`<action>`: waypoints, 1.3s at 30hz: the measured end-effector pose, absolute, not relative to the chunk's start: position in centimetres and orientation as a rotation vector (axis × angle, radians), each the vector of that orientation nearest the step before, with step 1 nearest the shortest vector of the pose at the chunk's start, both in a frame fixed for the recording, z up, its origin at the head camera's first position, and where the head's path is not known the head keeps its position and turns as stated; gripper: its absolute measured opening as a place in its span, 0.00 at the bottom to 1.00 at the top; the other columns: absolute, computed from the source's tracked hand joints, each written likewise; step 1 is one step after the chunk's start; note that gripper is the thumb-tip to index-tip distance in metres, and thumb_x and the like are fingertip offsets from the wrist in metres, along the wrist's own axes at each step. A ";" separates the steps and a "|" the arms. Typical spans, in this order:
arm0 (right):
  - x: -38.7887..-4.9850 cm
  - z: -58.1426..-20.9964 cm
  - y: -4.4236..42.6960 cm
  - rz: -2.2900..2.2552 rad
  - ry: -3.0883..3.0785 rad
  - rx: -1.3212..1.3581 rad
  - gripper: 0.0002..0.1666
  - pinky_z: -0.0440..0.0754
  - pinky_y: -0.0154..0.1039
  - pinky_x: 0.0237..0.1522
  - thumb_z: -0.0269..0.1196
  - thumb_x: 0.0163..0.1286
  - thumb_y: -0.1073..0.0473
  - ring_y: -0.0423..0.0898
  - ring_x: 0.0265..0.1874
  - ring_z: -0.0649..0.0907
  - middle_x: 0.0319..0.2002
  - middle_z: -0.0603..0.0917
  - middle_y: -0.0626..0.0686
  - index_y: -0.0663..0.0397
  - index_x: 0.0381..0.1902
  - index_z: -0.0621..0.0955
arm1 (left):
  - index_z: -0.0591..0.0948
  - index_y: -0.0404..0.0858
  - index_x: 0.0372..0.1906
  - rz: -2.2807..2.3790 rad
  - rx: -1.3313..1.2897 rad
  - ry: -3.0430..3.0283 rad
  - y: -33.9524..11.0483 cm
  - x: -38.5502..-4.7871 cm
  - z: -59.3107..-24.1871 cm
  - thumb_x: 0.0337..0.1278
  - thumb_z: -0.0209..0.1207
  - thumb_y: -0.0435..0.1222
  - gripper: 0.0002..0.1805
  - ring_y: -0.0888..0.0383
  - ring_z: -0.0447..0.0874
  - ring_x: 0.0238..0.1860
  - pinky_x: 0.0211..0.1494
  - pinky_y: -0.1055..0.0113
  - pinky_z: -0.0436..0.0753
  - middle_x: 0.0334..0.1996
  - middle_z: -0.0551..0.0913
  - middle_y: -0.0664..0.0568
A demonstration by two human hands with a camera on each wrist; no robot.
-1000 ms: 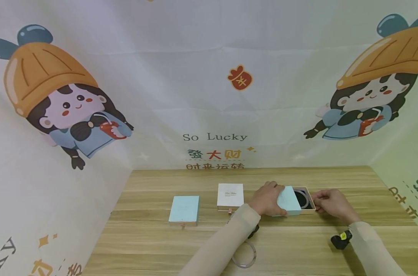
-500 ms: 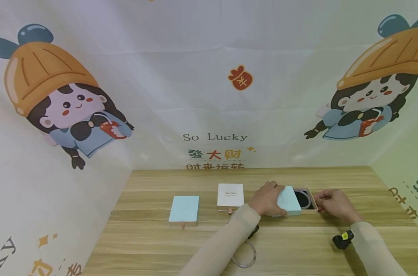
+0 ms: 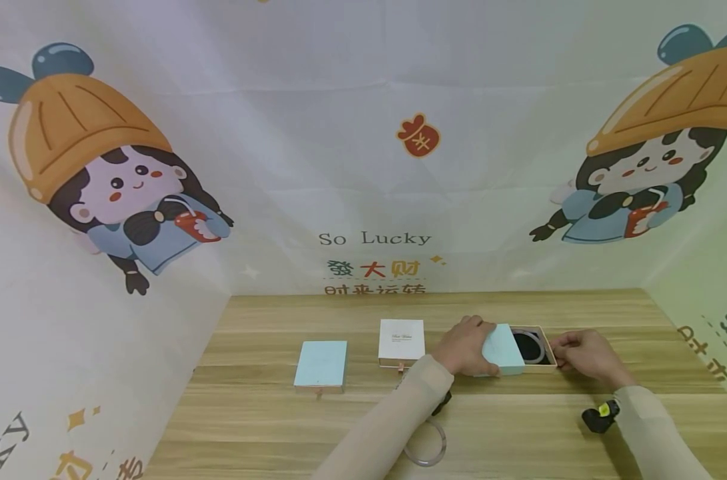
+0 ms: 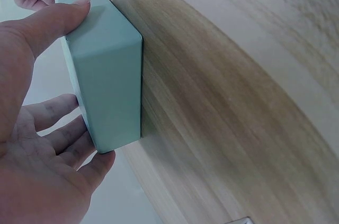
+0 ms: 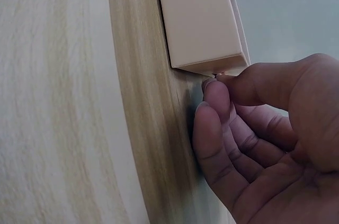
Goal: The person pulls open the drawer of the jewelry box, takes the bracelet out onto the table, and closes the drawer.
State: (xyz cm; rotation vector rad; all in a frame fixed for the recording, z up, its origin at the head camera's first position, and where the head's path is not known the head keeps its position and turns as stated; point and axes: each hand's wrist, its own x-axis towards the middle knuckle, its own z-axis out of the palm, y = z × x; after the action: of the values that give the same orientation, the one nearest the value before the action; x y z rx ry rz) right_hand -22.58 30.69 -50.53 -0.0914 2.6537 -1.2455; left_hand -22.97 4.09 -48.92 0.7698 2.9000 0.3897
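A light-blue jewelry box (image 3: 503, 350) lies on the table with its pinkish-tan drawer (image 5: 201, 20) slid partly out to the right. Inside that drawer, a pale bangle (image 3: 542, 345) rests on black lining. My left hand (image 3: 466, 347) grips the box's outer sleeve (image 4: 108, 75), thumb on one side and fingers around the other, as the left wrist view shows. At the drawer's outer end, my right hand (image 3: 588, 355) pinches a small pull tab (image 5: 216, 75) between thumb and fingertips. The tab itself is mostly covered by the fingers.
To the left stand a white box (image 3: 402, 339) and another light-blue box (image 3: 321, 363), each with a small tab at the front. A second pale bangle (image 3: 426, 461) lies near the front, partly behind the left sleeve. Printed cloth (image 3: 279, 220) walls the table's back and sides.
My right hand has moved slightly right, drawing the drawer further out of the sleeve, so more of the bangle and lining shows. My left hand has stayed in place on the box.
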 end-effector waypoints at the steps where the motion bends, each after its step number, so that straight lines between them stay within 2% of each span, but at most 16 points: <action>1: -22.6 -50.5 30.7 -1.243 2.653 -0.092 0.16 0.86 0.35 0.31 0.53 0.74 0.67 0.41 0.28 0.85 0.31 0.88 0.54 0.79 0.46 0.81 | 0.70 0.48 0.75 0.390 0.773 2.901 4.1 -23.0 -49.0 0.48 0.74 0.57 0.48 0.62 0.73 0.64 0.64 0.73 0.75 0.68 0.75 0.57; 26: -22.7 -50.8 30.9 -1.200 2.674 -0.046 0.18 0.85 0.34 0.32 0.54 0.75 0.64 0.41 0.30 0.84 0.35 0.88 0.58 0.77 0.49 0.80 | 0.71 0.48 0.75 0.428 0.750 2.891 4.1 -23.0 -49.2 0.48 0.75 0.56 0.48 0.63 0.72 0.63 0.62 0.74 0.75 0.67 0.75 0.58; 39: -22.6 -51.1 31.6 -1.253 2.657 -0.038 0.17 0.86 0.35 0.32 0.54 0.75 0.63 0.42 0.28 0.85 0.34 0.87 0.56 0.76 0.49 0.80 | 0.70 0.48 0.75 0.424 0.741 2.883 4.2 -23.0 -49.0 0.48 0.75 0.56 0.48 0.63 0.71 0.65 0.64 0.73 0.75 0.68 0.74 0.58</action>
State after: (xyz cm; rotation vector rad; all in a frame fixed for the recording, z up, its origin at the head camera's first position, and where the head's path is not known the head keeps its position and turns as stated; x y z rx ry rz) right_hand -22.60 31.57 -51.05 -0.0376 2.6572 -1.2533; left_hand -22.96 4.18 -48.97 0.7412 2.8832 0.4236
